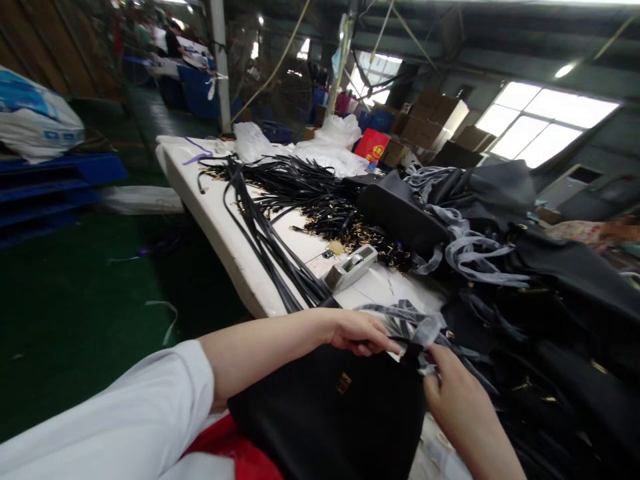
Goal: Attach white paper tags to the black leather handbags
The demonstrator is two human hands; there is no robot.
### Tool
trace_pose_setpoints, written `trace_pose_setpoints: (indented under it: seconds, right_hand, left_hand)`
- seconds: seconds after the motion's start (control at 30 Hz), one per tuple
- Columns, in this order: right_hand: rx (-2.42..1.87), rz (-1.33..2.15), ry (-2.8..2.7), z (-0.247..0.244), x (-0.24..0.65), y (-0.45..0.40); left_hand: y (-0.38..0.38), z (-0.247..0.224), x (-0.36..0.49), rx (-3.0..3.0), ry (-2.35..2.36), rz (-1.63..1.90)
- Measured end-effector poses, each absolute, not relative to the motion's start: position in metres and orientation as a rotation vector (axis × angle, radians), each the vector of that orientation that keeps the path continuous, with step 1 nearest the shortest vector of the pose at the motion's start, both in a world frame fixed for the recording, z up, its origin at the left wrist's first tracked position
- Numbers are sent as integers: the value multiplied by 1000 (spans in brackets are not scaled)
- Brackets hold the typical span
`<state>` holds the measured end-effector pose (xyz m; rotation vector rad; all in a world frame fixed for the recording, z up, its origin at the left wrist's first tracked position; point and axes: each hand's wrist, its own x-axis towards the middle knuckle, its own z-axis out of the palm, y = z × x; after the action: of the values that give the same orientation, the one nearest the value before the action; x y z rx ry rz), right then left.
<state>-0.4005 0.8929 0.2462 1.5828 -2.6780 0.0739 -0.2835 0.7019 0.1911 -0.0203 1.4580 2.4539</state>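
A black bag (pixel 340 413) with a small gold clasp (pixel 344 382) lies in front of me at the table's near edge. My left hand (pixel 363 332) reaches across its top, fingers closed around a thin black strap by the bag's upper right corner. At that same corner my right hand (pixel 447 377) has its fingers bent in beside a translucent wrapping strip (pixel 429 330); what they pinch is hidden. Just beyond the hands, a grey-white tape dispenser-like device (pixel 351 268) sits on the white table (pixel 200 200).
Many black straps (pixel 300 180) with gold hooks spread over the table. Black bags with wrapped handles (pixel 480 257) pile up on the right. Blue pallets (pixel 50 190) stand at the left. A person's arm (pixel 620 230) shows at the far right.
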Motion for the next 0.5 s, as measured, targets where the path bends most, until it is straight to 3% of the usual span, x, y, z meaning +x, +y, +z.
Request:
trace_pose_setpoints:
  seconds: [0.37,0.5]
  right_hand:
    - [1161,74,-2884,274,-368,911]
    - [1199,454,-3020,260,-351,928]
  left_hand:
    - [718,161,-283,-289,2073,2119]
    - [735,147,-278,-379,2083,2101]
